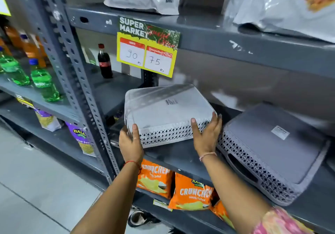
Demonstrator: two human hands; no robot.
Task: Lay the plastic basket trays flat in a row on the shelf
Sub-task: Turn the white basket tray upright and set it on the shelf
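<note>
A white plastic basket tray (166, 110) lies upside down on the grey metal shelf (174, 157), its lattice side wall facing me. My left hand (130, 141) grips its near left corner, thumb on top. My right hand (206, 134) holds its near right corner, fingers spread along the edge. To the right, a grey basket tray (268, 152) also lies upside down on the same shelf, close beside my right hand, with a handle slot in its near wall.
A yellow price sign (146, 52) hangs from the shelf above. A cola bottle (104, 61) stands at the back left. Orange crisp packets (190, 192) fill the shelf below. Green bottles (43, 81) stand on the neighbouring rack, beyond the slotted upright post (79, 81).
</note>
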